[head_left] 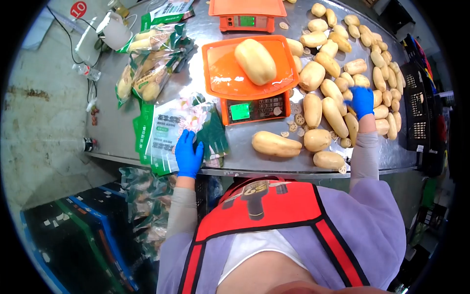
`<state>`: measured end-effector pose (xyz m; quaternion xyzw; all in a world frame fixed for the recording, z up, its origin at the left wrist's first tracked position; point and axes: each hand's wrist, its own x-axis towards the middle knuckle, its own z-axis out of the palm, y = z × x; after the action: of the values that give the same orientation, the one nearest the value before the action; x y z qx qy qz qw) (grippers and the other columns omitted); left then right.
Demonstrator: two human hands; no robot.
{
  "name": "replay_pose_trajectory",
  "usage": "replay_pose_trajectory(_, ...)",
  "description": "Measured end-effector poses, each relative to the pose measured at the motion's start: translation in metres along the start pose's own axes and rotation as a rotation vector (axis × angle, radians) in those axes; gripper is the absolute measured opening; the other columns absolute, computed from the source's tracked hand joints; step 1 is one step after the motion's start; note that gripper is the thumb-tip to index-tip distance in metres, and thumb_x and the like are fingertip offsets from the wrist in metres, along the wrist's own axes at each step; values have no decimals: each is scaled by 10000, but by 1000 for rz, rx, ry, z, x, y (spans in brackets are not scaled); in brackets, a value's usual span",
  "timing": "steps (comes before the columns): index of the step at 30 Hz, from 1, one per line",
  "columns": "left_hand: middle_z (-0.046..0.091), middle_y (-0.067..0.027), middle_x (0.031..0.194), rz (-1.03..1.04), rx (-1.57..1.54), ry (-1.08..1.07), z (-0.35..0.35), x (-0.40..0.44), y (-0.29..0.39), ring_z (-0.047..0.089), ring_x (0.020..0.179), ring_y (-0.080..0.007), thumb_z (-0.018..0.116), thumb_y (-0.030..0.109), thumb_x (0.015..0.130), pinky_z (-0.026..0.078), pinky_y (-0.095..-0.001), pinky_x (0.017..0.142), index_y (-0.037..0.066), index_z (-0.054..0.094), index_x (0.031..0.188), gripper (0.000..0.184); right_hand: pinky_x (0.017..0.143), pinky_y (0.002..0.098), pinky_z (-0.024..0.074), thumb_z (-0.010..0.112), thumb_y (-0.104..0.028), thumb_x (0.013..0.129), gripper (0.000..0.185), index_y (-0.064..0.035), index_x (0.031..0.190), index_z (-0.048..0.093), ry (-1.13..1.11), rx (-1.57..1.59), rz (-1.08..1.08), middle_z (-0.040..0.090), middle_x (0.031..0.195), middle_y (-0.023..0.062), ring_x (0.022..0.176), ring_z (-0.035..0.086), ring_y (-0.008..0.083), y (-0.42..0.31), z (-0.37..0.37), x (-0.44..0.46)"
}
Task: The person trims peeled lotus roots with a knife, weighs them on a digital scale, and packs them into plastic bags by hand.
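My left hand (pixel 189 154), in a blue glove, lies on a stack of flat printed plastic bags (pixel 166 128) with its fingers stretched out. My right hand (pixel 361 101), also gloved in blue, is over the pile of lotus roots (pixel 334 116) on the right; its fingers look apart, and I see nothing held in them. One thick lotus root (pixel 255 61) rests on the orange tray (pixel 220 73) of a digital scale (pixel 257 109) between my hands. A longer lotus root (pixel 276 144) lies in front of that scale.
A second orange scale (pixel 247 22) stands behind. Filled bags of lotus root (pixel 152 73) lie at the back left, near a white kettle (pixel 114 30). Cut lotus slices (pixel 299 119) are scattered beside the pile. Black crates (pixel 418 105) line the right edge; more bags (pixel 147 206) hang below the table's left front.
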<state>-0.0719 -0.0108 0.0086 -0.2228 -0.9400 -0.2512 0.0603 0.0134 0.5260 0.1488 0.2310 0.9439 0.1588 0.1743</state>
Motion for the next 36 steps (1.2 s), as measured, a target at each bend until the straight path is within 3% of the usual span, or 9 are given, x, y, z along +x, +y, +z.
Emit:
replay_pose_trajectory(2,505,-224,1206,0,-10,50,2,0,3,484,1095,-382,655,215,754,373,-434,944,9,534,1141,455,760,281,463,631,-298,819,407,-63,1148,583,386,1390,-107,643,980,81,835,594,170,7,61,22)
replay_pose_trajectory(3,511,-220,1195,-10,-28,81,-1,-3,5,486,1089,-379,661,227,753,376,-432,939,9,535,1139,461,697,274,460,642,-277,814,361,-38,1082,609,244,1616,21,647,975,83,801,588,159,8,54,16)
replay_pose_trajectory(6,537,-204,1150,-82,-16,129,-7,-12,13,505,1051,-364,679,253,746,394,-425,908,10,543,1128,473,702,268,457,622,-241,837,303,-15,1039,624,390,1100,73,645,969,80,847,586,138,-6,61,14)
replay_pose_trajectory(8,558,-192,1117,-144,27,140,-12,-17,16,520,1019,-353,691,266,739,408,-419,882,11,551,1118,478,746,286,466,627,-192,833,325,-19,1105,592,307,1131,121,639,993,113,903,595,175,-17,60,13)
replay_pose_trajectory(14,606,-150,986,-340,15,149,-22,-35,18,557,885,-316,749,307,677,446,-416,767,19,588,1065,509,1040,368,300,630,-94,793,590,-67,1332,390,718,996,-195,408,1342,150,1257,373,281,-28,69,17)
replay_pose_trajectory(19,604,-128,956,-213,86,81,-23,-36,31,561,869,-295,771,286,636,452,-406,757,48,610,1037,493,803,283,457,574,-106,859,166,-1,965,646,554,1401,-98,637,921,80,852,591,174,-62,49,18)
replay_pose_trajectory(22,603,-115,950,-150,95,101,-14,-34,31,560,865,-293,757,265,650,453,-402,748,67,632,997,419,807,298,462,588,-129,844,201,-1,989,641,541,1557,-299,638,954,96,896,607,194,-106,41,20)
replay_pose_trajectory(32,590,-116,877,-207,11,123,-1,-32,26,553,812,-301,725,295,685,444,-405,715,72,644,916,331,1028,410,307,749,-278,690,786,-63,1340,363,846,965,-536,420,1326,190,1226,392,350,-221,-34,23)
replay_pose_trajectory(36,566,-92,817,-267,11,69,-2,-27,30,536,784,-292,730,298,672,433,-407,691,99,636,850,283,992,410,358,749,-301,661,806,-59,1330,370,838,982,-515,418,1297,221,1178,426,371,-232,-26,44)
